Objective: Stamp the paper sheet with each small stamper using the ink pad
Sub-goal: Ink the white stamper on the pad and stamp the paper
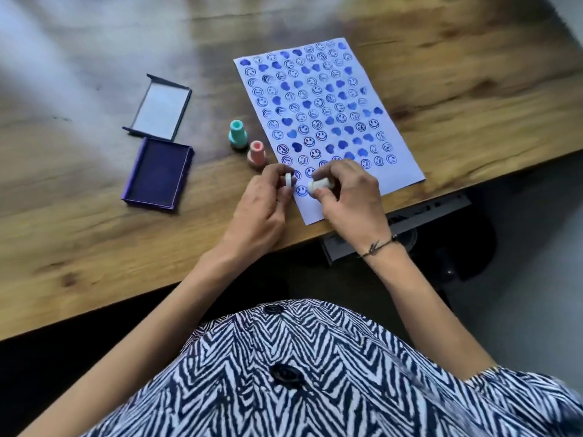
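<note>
— On the wooden table (441, 89), toward the right: a paper sheet (407, 171), lying flat and turned at a slant, near corner close to the table edge. Covered almost all over with blue smiley faces and blue hearts.

— And the hands?

— Both over the near end of the sheet. Right hand (350, 197): fingers curled around a white stamper (319, 186), held on its side, wide end pointing left. Left hand (265, 206): thumb and fingertips pinched on a small white cap (289, 180), held on edge just left of the stamper's wide end. Cap and stamper close together but apart, a small gap between.

— Other stampers?

— Two, standing upright on the table just left of the sheet. A teal stamper (237, 134) farther off, a pink stamper (256, 153) nearer, close beside the left hand's fingers. Near each other, not touching.

— Ink pad?

— Well left of the stampers. An open ink pad (159, 173), dark purple, lying flat. Just beyond it, its lid (161, 108), pale inside facing up, touching or nearly touching the pad's far edge; cannot tell which.

— Anything else?

— A thin dark bracelet (377, 246) on the right wrist. A black-and-white zigzag shirt (315, 373) across the bottom of the view. Dark hardware under the table edge, blurred.
</note>
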